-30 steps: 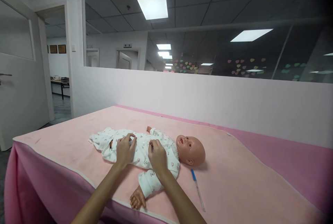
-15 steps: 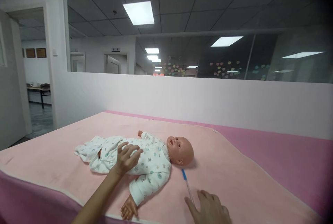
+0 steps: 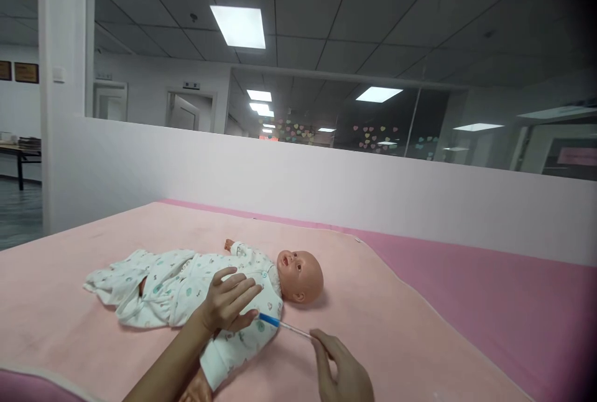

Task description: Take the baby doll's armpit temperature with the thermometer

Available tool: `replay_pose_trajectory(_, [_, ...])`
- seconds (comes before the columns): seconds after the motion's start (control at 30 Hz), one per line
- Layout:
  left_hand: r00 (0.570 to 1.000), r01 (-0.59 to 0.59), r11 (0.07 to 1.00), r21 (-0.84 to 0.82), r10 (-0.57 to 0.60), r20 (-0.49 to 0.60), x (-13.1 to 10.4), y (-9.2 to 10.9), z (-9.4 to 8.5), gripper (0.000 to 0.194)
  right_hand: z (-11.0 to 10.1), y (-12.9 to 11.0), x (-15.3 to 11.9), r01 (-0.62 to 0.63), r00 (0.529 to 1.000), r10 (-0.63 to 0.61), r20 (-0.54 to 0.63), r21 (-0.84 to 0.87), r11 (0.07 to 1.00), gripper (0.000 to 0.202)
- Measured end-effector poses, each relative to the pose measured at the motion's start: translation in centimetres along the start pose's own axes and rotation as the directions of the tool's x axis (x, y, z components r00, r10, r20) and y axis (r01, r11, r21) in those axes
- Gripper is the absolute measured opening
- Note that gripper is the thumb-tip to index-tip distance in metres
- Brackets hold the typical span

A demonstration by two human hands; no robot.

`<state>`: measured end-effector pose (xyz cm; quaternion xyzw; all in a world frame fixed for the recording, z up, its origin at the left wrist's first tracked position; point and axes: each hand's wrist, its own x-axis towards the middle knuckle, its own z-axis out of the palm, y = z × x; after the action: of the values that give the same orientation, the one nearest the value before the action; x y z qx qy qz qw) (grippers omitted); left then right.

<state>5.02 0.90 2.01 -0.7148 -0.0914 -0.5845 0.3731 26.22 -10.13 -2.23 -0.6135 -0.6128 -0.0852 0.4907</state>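
A baby doll [image 3: 301, 277] in a white patterned sleepsuit [image 3: 180, 284] lies on its back, head to the right. My right hand [image 3: 342, 368] pinches the clear end of a thin blue-ended stick [image 3: 293, 329], which looks like a thermometer, between thumb and fingers. The stick's blue end points left, over the doll's near shoulder and close to the thumb of my left hand [image 3: 228, 302]. Whether that thumb touches it I cannot tell. Fingers apart, my left hand is over the doll's chest and near arm, hiding part of them.
A pale pink blanket [image 3: 396, 340] covers a darker pink surface [image 3: 466, 277]. Behind it runs a low white wall [image 3: 326, 184] with a wide glass window above. A doorway with a table [image 3: 18, 152] beyond is at the far left.
My right hand has picked the stick up off the blanket and brought it left, near my left hand. The view has turned to the right.
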Motion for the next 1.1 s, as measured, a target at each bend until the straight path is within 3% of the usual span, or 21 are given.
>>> replay_pose_trajectory(0.07, [0.997, -0.025, 0.999, -0.025, 0.027, 0.079, -0.2, -0.1, 0.0, 0.022, 0.4, -3.0, 1.2, 0.007, 0.998, -0.016, 0.055, 0.163, 0.987, 0.036])
replay_pose_trajectory(0.17, [0.982, 0.005, 0.997, -0.072, 0.009, 0.189, -0.6, -0.4, 0.2, 0.021, 1.1, -6.5, 2.9, 0.049, 0.997, -0.065, 0.049, 0.285, 0.957, 0.035])
replay_pose_trajectory(0.33, [0.979, 0.076, 0.994, -0.077, -0.060, 0.194, -1.5, -0.9, 0.3, 0.025, 2.3, -8.8, 4.8, 0.134, 0.977, -0.166, 0.133, 0.220, 0.966, 0.037])
replay_pose_trajectory(0.47, [0.968, 0.117, 0.992, -0.050, -0.103, 0.228, -1.7, -1.2, 0.3, 0.016, 0.7, -7.7, 6.6, 0.144, 0.967, -0.187, 0.171, 0.236, 0.961, 0.040])
replay_pose_trajectory(0.5, [0.968, 0.138, 0.990, -0.032, -0.128, 0.216, -1.8, -1.4, 0.2, 0.014, -0.4, -7.0, 7.2, 0.099, 0.976, -0.148, 0.157, 0.279, 0.955, 0.040])
replay_pose_trajectory(0.6, [0.950, 0.255, 0.965, 0.056, -0.261, 0.168, -2.2, -2.4, -0.1, 0.020, -4.3, -4.1, 8.8, -0.144, 0.990, 0.126, 0.071, 0.436, 0.888, 0.042])
replay_pose_trajectory(0.67, [0.910, 0.362, 0.922, 0.137, -0.382, 0.164, -2.8, -3.2, -0.4, 0.022, -6.3, -2.1, 9.4, -0.256, 0.967, 0.215, 0.140, 0.475, 0.842, 0.045])
replay_pose_trajectory(0.73, [0.867, 0.439, 0.875, 0.203, -0.472, 0.158, -3.4, -3.7, -0.6, 0.021, -7.6, -0.4, 9.3, -0.224, 0.973, 0.182, 0.144, 0.372, 0.901, 0.042])
replay_pose_trajectory(0.83, [0.847, 0.457, 0.856, 0.243, -0.502, 0.175, -3.8, -3.8, -0.5, 0.019, -9.0, 0.6, 8.7, -0.142, 0.989, 0.125, 0.080, 0.282, 0.949, 0.038])
replay_pose_trajectory(0.97, [0.852, 0.422, 0.873, 0.246, -0.474, 0.221, -3.7, -3.6, -0.4, 0.017, -10.1, -0.6, 7.7, -0.225, 0.972, 0.162, 0.169, 0.482, 0.847, 0.037])
replay_pose_trajectory(1.1, [0.858, 0.389, 0.893, 0.227, -0.440, 0.263, -3.4, -3.5, -0.5, 0.015, -9.1, -1.8, 6.9, -0.076, 0.977, -0.011, 0.211, 0.401, 0.913, 0.037])
